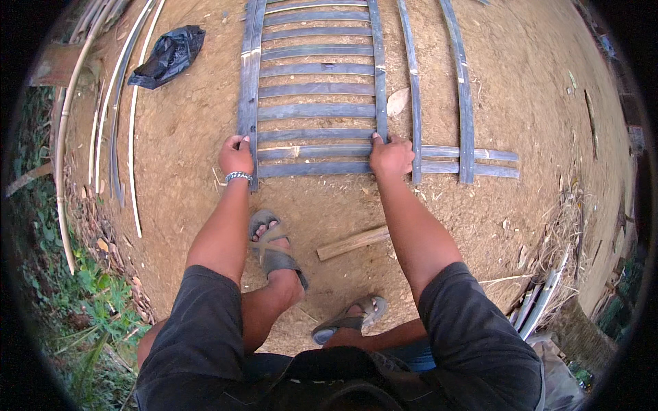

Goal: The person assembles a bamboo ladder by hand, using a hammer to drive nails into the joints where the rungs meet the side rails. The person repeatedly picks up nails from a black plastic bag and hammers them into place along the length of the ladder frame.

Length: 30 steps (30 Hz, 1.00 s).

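Observation:
A ladder-like frame of dark grey bamboo slats (317,111) lies flat on the earth in front of me. Its crosswise slats run between long strips. My left hand (236,156) is closed on the left long strip (251,82) near its near end, thumb on top, a chain bracelet at the wrist. Closed as well, my right hand (393,157) grips the inner long strip (380,75), its thumb pressing on top; the fingers' undersides are hidden. Two more long strips, an inner one (412,82) and an outer one (465,96), stand to the right, crossed by the two nearest slats.
A black plastic bag (169,57) lies at the far left, beside several loose bamboo strips (132,137). A short wooden piece (353,242) rests near my sandalled feet (277,250). Dry straw and sticks (548,288) are heaped at the right; green plants (103,294) grow at the left.

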Each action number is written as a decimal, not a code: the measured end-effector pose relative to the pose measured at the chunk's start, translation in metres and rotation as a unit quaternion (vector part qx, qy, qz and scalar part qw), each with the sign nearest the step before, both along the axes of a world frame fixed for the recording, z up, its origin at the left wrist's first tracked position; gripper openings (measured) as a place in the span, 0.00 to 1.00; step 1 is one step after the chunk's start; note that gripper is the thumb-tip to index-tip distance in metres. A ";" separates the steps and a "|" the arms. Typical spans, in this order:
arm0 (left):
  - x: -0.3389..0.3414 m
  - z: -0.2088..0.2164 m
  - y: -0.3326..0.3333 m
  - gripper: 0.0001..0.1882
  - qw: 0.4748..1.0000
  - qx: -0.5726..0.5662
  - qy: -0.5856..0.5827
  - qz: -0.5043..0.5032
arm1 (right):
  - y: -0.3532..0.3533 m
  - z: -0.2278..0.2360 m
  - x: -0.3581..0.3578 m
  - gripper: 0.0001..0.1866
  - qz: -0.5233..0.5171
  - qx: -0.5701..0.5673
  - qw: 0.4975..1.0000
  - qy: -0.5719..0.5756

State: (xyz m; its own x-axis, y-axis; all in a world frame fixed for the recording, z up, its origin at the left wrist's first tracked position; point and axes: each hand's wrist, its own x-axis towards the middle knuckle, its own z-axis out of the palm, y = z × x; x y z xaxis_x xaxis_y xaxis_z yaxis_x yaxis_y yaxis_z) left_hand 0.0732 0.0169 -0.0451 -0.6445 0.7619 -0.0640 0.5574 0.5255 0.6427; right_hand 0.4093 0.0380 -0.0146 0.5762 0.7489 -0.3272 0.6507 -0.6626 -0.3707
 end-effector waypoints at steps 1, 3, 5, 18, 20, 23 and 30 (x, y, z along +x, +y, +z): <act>-0.002 -0.002 0.001 0.09 1.000 0.003 0.011 -0.004 | 0.000 0.000 -0.001 0.25 -0.002 0.000 1.000 -0.003; -0.005 -0.009 0.002 0.09 0.999 0.008 0.034 -0.013 | 0.003 0.007 0.000 0.25 -0.003 -0.012 1.000 0.013; -0.010 -0.013 -0.002 0.09 0.999 0.010 0.032 -0.017 | 0.002 0.009 -0.002 0.25 -0.005 -0.021 1.000 0.018; 0.002 -0.011 -0.005 0.10 0.996 0.053 0.068 -0.028 | -0.002 0.003 -0.003 0.24 -0.015 -0.002 1.000 -0.004; 0.001 -0.017 -0.004 0.09 0.998 0.064 0.022 0.009 | -0.007 0.001 -0.002 0.26 0.000 0.039 0.999 -0.003; 0.028 -0.011 -0.011 0.09 0.984 0.124 0.126 -0.001 | -0.036 -0.011 0.005 0.30 0.066 0.139 0.988 -0.003; 0.143 0.023 0.010 0.08 0.928 0.176 0.020 -0.329 | -0.174 0.013 -0.006 0.33 0.249 0.161 0.952 0.080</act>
